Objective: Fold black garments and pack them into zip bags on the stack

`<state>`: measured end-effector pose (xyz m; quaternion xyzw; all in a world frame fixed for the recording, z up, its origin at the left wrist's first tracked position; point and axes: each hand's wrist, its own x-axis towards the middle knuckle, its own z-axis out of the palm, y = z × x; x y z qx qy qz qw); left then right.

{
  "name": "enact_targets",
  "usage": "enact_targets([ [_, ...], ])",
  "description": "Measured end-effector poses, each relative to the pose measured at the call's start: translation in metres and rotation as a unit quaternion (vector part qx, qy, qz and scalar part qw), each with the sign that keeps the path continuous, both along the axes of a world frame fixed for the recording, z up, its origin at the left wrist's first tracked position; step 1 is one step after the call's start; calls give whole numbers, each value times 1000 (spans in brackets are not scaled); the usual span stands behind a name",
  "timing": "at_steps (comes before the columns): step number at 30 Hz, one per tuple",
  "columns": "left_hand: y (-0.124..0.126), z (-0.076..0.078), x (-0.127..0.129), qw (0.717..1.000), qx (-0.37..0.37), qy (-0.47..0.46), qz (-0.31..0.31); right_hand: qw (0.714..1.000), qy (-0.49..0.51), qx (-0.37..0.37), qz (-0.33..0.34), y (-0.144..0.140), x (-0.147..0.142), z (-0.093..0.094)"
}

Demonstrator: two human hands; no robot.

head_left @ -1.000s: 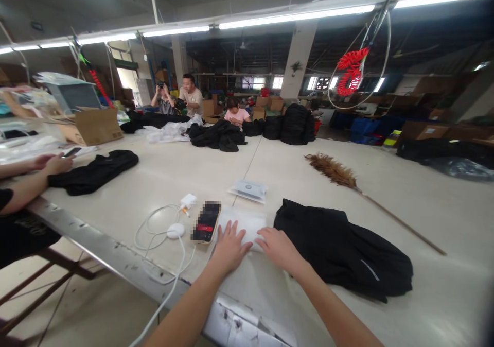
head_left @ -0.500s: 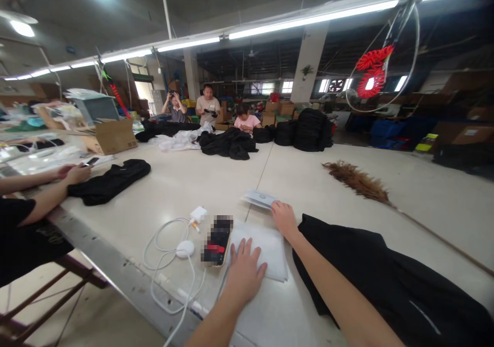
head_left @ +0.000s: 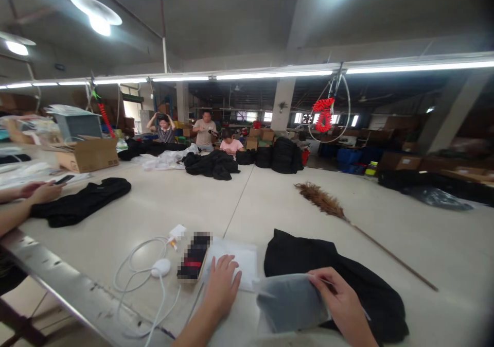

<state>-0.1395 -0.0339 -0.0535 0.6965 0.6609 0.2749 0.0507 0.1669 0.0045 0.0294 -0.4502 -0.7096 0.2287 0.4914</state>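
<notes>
So the biggest thing here is the wide, pale, smooth-topped worktable [head_left: 185, 197], with pretty much everything sitting on it. Next down is the rumpled black fabric garment [head_left: 301, 254], lying on the right and stretching from the middle toward the near right. Past it, farther right, there's a long brown feather duster with a thin stick handle [head_left: 320, 200].

Now the bit that matters: a flat, see-through plastic pouch with something dark grey inside [head_left: 291, 303]. It's at the near side, in front of the garment from this angle and hiding part of it. Its long axis runs roughly left to right. The right hand [head_left: 328, 285] has its far right corner pinched between thumb and fingers, so the rest of it sticks out leftward, toward the other hand.

Just left of the pouch is a flat, whitish, thin sheet-like packet [head_left: 245, 264]. The two edges are really close; can't tell if they touch. The left hand [head_left: 224, 282] is on its near left part, fingers spread and pointing far, not gripping anything.

Smallest stuff: a dark-screened phone in a light case [head_left: 193, 259] just left of the packet, then a round white plastic charging puck [head_left: 160, 268] left of that.
</notes>
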Motion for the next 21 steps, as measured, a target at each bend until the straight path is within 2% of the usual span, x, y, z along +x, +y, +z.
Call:
enact_targets([
  [3, -5, 20, 20, 987, 42, -133, -78, 997, 38, -58, -30, -10, 38, -24],
  [6, -10, 41, 56, 945, 29, -286, -159, 989, 81, -110, -51, -13, 59, -49],
  [8, -12, 47, 84, 914, 15, -351, -200, 984, 98, -133, -73, -14, 63, -61],
  [10, -14, 42, 110, 894, 21, -393, -215, 980, 107, -140, -92, -14, 65, -67],
  [13, -16, 23, 133, 868, 50, -469, -157, 979, 113, -137, -95, -17, 67, -67],
  [15, -15, 12, 136, 853, 44, -505, -121, 982, 106, -131, -87, -19, 68, -65],
  [17, -13, 6, 131, 858, 6, -500, -119, 985, 89, -118, -86, -20, 68, -65],
  [19, -10, 6, 125, 868, -28, -480, -122, 989, 64, -103, -90, -21, 67, -66],
  [21, -7, 7, 120, 873, -32, -473, -111, 992, 32, -83, -94, -22, 66, -67],
])
